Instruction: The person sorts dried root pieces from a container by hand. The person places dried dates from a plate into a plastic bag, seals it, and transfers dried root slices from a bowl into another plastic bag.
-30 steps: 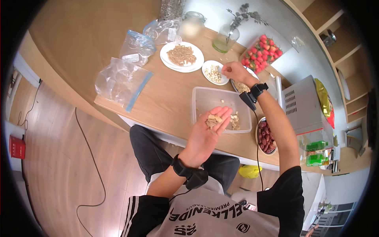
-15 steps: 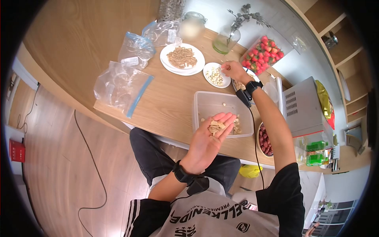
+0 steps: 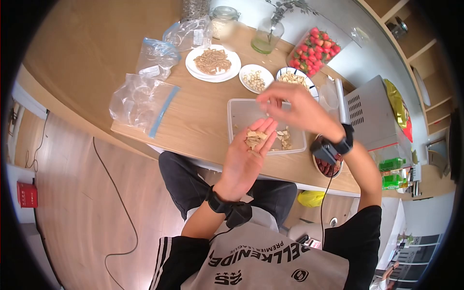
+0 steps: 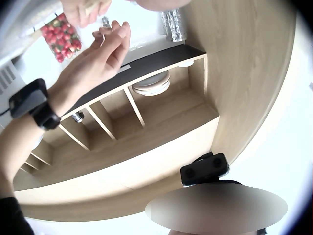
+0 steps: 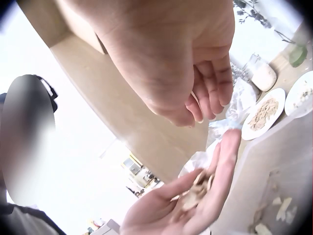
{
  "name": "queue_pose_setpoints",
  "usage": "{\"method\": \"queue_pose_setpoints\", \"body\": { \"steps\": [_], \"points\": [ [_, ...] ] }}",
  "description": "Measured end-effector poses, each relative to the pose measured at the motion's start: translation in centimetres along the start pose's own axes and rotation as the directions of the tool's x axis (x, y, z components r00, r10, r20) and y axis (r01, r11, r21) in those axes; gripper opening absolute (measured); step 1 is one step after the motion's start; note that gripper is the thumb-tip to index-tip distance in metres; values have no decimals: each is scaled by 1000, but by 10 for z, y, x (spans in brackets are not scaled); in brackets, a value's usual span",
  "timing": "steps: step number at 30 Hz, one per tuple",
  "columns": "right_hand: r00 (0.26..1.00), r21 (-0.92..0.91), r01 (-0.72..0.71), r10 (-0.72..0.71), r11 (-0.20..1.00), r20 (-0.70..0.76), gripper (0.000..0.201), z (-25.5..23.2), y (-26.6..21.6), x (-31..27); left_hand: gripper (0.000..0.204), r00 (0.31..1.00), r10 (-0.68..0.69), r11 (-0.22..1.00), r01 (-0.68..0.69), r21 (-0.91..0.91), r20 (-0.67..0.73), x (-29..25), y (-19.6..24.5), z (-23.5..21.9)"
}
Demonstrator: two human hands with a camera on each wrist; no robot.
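Note:
My left hand (image 3: 241,157) is palm up with straight fingers, carrying a small heap of pale dried slices (image 3: 254,139) at the front edge of a clear plastic tub (image 3: 302,145). More dried pieces (image 3: 285,139) lie inside the tub. Above it, my right hand (image 3: 293,107) hovers close over the left fingertips, its fingers bent downward. In the right wrist view its curled fingers (image 5: 211,93) hang above the left palm (image 5: 161,210); I cannot tell whether they pinch anything. Behind the tub stands a white plate of pale round seeds (image 3: 254,79).
A plate of brown dried strips (image 3: 212,61) and a bowl of pale pieces (image 3: 295,77) stand farther back. Red dates (image 3: 326,166) fill a bowl at right. Strawberries (image 3: 314,50), a glass vase (image 3: 266,41), a jar (image 3: 224,24) and plastic bags (image 3: 140,104) surround them.
My right hand has left the plate of round seeds and come toward me, over the tub and the left fingertips. The left hand keeps its palm up with the slices.

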State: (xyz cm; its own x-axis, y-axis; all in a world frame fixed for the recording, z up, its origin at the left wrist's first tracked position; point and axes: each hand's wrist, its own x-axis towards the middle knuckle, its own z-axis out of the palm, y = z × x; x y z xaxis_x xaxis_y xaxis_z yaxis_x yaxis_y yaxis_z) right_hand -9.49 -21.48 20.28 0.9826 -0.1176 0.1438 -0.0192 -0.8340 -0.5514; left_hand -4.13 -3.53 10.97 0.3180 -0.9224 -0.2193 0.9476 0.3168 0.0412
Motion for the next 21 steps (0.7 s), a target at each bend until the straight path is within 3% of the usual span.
{"method": "queue_pose_setpoints", "body": {
  "steps": [2,8,12,14,21],
  "points": [
    [996,-69,82,-79,994,40,23,9,-17,-25,41,998,19,1000,-18,24,-55,-3,-2,3],
    [954,-241,291,-301,926,-3,26,26,-19,-56,28,1000,7,998,-9,65,30,-7,-18,-14],
    [936,-323,338,-351,884,19,27,30,-14,-68,25,999,9,997,-12,80,44,-7,-28,-16],
    [921,-468,369,-383,803,68,30,28,-14,-73,26,1000,6,992,-9,123,25,-8,-33,-10],
    [861,-642,440,-498,627,104,27,27,-14,-88,27,999,-50,980,51,194,-10,-5,-43,-16]
  ]
}}
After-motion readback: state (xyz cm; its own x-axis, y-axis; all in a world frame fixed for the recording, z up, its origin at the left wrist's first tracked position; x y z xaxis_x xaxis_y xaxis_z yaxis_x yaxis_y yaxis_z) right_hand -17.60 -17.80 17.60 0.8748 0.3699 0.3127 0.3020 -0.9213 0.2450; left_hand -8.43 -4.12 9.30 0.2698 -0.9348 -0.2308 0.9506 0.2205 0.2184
